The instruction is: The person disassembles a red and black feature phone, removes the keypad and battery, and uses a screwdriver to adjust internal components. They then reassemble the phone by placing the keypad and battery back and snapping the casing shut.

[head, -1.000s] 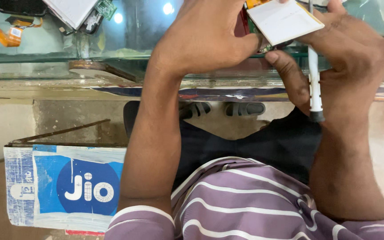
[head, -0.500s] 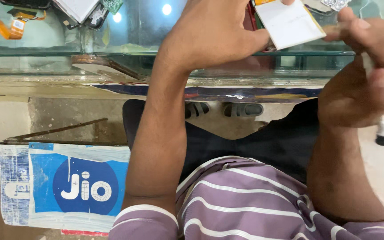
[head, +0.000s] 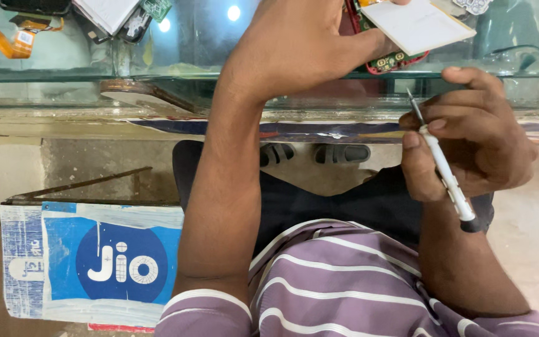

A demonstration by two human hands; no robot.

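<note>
Right grip (head: 463,143) pinches a white screwdriver (head: 444,171); left grip (head: 307,47) clamps a red phone (head: 388,62) on the glass counter (head: 82,81).

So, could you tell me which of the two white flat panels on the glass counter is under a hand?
The right-hand white panel, under the left hand; the other lies untouched, far left.

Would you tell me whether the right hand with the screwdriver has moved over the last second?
Yes. The right hand has drawn the screwdriver back from the white panel, toward the body, below the glass counter edge.
</note>
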